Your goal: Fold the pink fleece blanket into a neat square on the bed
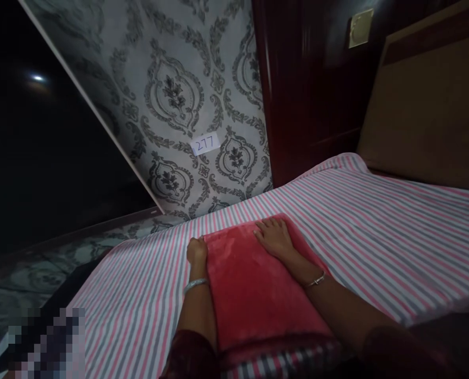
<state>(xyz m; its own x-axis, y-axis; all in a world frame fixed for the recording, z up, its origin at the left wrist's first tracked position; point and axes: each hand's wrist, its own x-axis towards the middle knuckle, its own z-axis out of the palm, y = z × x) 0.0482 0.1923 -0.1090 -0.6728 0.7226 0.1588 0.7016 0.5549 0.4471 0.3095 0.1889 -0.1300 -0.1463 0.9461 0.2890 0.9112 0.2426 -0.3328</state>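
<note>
A folded red plush cloth [253,284] lies lengthwise in front of me on a bed-like surface with a striped sheet [376,226]. At its far left corner, my left hand [197,252] is closed with the fingers curled around the cloth's edge. My right hand [274,238] lies flat on the far right part of the cloth, fingers spread and pressing on it. Each wrist wears a silvery bangle. The near end of the cloth is in shadow, beside a dark checked fabric [281,363].
A large dark screen [60,147] hangs at the left. Behind the sheet is a patterned wall [202,79] with a paper label [205,143] reading 277. A dark red wooden panel [309,95] and a brown board-like object [427,105] stand at the right.
</note>
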